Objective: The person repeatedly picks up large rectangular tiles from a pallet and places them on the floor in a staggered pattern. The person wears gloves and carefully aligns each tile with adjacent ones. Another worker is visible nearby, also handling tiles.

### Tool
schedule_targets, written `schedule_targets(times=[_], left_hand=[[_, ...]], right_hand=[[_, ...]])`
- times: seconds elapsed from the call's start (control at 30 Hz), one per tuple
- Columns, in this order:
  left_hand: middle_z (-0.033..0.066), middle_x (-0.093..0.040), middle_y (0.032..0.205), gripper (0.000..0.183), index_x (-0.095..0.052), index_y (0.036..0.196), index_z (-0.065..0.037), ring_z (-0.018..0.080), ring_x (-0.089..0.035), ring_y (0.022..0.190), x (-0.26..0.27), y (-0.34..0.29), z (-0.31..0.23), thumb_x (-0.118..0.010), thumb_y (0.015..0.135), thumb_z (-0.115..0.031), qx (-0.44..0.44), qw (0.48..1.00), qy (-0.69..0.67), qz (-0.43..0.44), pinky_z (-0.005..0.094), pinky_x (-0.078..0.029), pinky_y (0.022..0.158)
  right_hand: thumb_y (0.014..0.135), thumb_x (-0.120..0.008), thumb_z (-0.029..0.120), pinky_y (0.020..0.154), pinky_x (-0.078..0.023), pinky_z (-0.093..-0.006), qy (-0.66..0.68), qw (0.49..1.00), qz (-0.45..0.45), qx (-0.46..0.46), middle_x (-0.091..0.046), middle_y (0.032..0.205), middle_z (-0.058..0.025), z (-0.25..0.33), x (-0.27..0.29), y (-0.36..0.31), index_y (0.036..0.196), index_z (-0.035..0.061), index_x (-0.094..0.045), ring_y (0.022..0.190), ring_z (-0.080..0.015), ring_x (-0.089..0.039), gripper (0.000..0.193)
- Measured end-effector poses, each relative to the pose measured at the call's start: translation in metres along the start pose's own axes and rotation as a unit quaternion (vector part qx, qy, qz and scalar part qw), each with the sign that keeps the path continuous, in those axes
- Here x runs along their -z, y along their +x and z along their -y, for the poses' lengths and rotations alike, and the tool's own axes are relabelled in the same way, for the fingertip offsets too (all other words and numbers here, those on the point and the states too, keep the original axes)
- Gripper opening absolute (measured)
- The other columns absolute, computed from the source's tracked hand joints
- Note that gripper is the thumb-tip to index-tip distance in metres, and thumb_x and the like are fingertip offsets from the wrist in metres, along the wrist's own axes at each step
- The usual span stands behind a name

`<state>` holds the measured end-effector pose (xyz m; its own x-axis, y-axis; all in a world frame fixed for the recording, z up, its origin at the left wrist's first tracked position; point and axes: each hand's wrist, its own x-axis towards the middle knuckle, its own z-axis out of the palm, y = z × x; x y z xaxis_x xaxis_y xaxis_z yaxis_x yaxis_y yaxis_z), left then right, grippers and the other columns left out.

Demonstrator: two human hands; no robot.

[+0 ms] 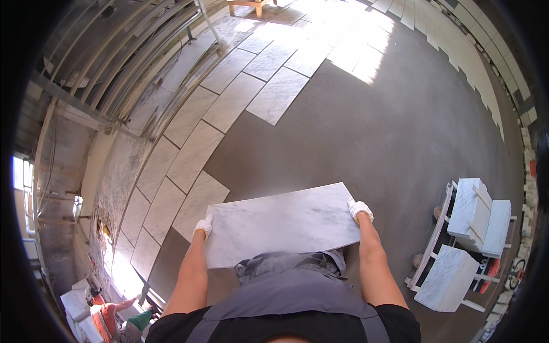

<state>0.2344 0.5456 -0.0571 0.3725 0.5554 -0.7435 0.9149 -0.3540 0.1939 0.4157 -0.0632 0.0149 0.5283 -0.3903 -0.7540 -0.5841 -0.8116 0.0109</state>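
A large white marble tile with grey veins is held in front of my body, its long side running left to right. My left hand, in a white knit glove, grips its left short edge. At the opposite short edge my right hand, gloved alike, has hold of the tile. The fingers beneath the slab are hidden. Just beyond its left corner lies a laid floor tile, part of several staggered rows with dark joints.
Smooth grey mortar bed spreads ahead. Stacked marble tiles stand on a wooden pallet at right. A metal rack lines the far left. A co-worker in an orange top is at lower left. Paler tiles edge the far right.
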Motion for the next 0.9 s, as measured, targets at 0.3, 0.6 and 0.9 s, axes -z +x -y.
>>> schedule_targets(times=[0.3, 0.6, 0.9], left_hand=[[0.0284, -0.056, 0.139, 0.086, -0.056, 0.134, 0.008, 0.0408, -0.049, 0.136, 0.002, 0.021, -0.165, -0.046, 0.094, -0.067, -0.046, 0.988, 0.148, -0.017, 0.0446, -0.039, 0.11], [0.0274, -0.053, 0.142, 0.087, -0.056, 0.135, 0.007, 0.041, -0.047, 0.137, -0.027, -0.006, -0.271, -0.042, 0.095, -0.07, -0.043, 0.997, 0.068, -0.013, 0.0469, -0.039, 0.11], [0.0243, -0.054, 0.144, 0.085, -0.055, 0.136, 0.006, 0.0383, -0.05, 0.136, -0.05, 0.031, -0.4, -0.045, 0.094, -0.068, -0.004, 0.996, 0.089, 0.029, 0.0458, -0.04, 0.109]], right_hand=[[0.093, -0.035, 0.076, 0.11, -0.041, -0.0491, 0.068, 0.994, 0.005, -0.081, -0.056, 0.144, -0.0186, -0.042, 0.013, 0.051, 0.136, 0.0057, -0.06, 0.136, -0.0383, -0.05, 0.086], [0.092, -0.044, 0.069, 0.108, -0.044, -0.0484, 0.073, 0.995, 0.004, -0.07, -0.056, 0.145, -0.0137, -0.035, 0.141, 0.127, 0.137, 0.0116, -0.061, 0.136, -0.0358, -0.051, 0.075], [0.093, -0.039, 0.073, 0.11, -0.042, -0.0487, 0.012, 0.996, 0.018, -0.082, -0.056, 0.145, -0.0156, 0.019, 0.224, 0.238, 0.137, 0.0095, -0.061, 0.136, -0.0357, -0.051, 0.08]])
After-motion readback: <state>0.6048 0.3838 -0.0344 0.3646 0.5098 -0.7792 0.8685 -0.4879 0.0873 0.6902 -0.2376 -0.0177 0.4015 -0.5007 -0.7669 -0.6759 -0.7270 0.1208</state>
